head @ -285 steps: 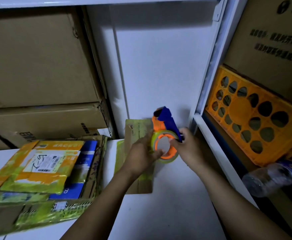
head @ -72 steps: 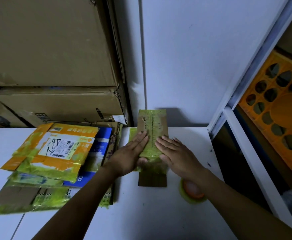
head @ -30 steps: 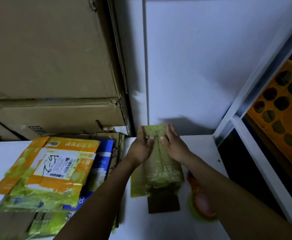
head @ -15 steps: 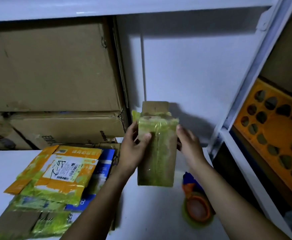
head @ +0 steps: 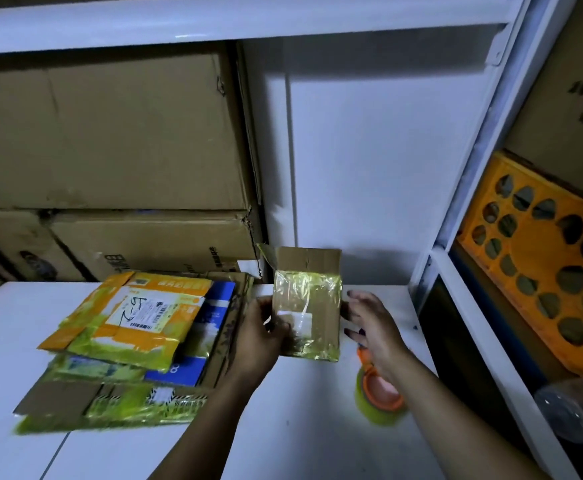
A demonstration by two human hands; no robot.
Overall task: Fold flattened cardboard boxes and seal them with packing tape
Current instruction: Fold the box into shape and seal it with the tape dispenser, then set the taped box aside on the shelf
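Note:
A small brown cardboard box (head: 309,306), partly wrapped in yellow-green tape and bearing a white label, stands upright on the white table (head: 283,427) with its top flap raised. My left hand (head: 262,336) grips the box's left side. Just right of the box, my right hand (head: 369,323) hovers with spread fingers, not touching it. A tape dispenser (head: 380,396) with an orange core and a yellow-green roll lies on the table under my right forearm. A pile of flattened boxes (head: 134,341) in orange, blue and yellow-green lies at the left.
Large brown cartons (head: 110,150) are stacked at the back left under a white shelf (head: 213,26). A white shelf post (head: 484,150) stands at the right, with an orange perforated crate (head: 542,254) and a clear plastic bottle (head: 577,410) beyond it.
The box has been turned so its labelled face is toward me and set lower on the table. My right hand has let go of it and moved off to the right.

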